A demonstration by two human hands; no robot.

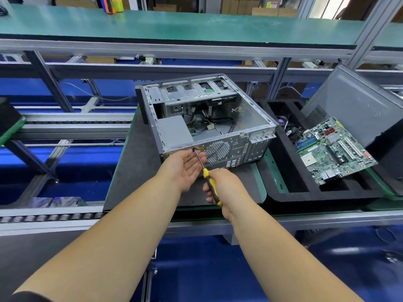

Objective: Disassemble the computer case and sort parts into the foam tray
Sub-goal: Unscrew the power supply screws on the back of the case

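An open grey computer case point(218, 118) lies on its side on a dark mat, its rear panel facing me, with loose cables and a power supply inside. My right hand point(226, 188) grips a yellow-and-black screwdriver point(210, 182) whose tip meets a screw at the rear panel's upper left corner. My left hand point(185, 168) is cupped palm up just under the screwdriver shaft, fingers relaxed, against the rear panel. To the right sits the black foam tray point(281, 171), holding a green motherboard point(331, 149) that leans tilted in it.
A grey side panel point(353, 105) leans at the tray's far right. The dark mat point(135, 166) sits on a green-edged pallet on a roller conveyor. Aluminium frame rails and a green upper shelf point(174, 25) run behind. A black object point(8, 120) sits at the left edge.
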